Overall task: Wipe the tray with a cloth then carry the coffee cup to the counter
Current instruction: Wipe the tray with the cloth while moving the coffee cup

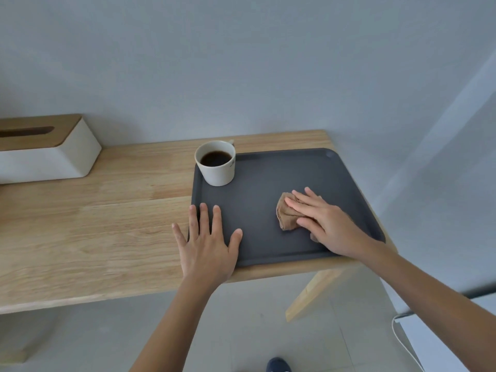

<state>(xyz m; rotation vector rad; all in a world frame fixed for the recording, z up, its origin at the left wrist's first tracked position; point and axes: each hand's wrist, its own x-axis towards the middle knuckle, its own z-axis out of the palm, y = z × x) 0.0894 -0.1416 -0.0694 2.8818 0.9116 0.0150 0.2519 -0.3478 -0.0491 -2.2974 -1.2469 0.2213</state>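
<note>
1. Dark grey plastic tray [255,205] lies on the wooden table [107,224], at its right end; both hands rest on it, well apart.
2. Left hand [208,248] is flat, fingers spread, gripping nothing. It presses the tray's near-left corner, probably to stop the tray sliding.
3. Right hand [326,222] lies flat, palm down on a crumpled brown cloth [285,213], pressing it to the tray floor for wiping.
4. White coffee cup [216,163] stands upright in the tray's far-left corner, beyond the left hand, clear of the cloth. It holds dark coffee.
5. Hidden: most of the cup handle, behind the cup; the cloth portion under the palm; the tray corner beneath the left hand.
6. No counter is identifiable in view.
7. Beige tissue box [45,151], far left of the left hand, is cut off by the frame edge.
</note>
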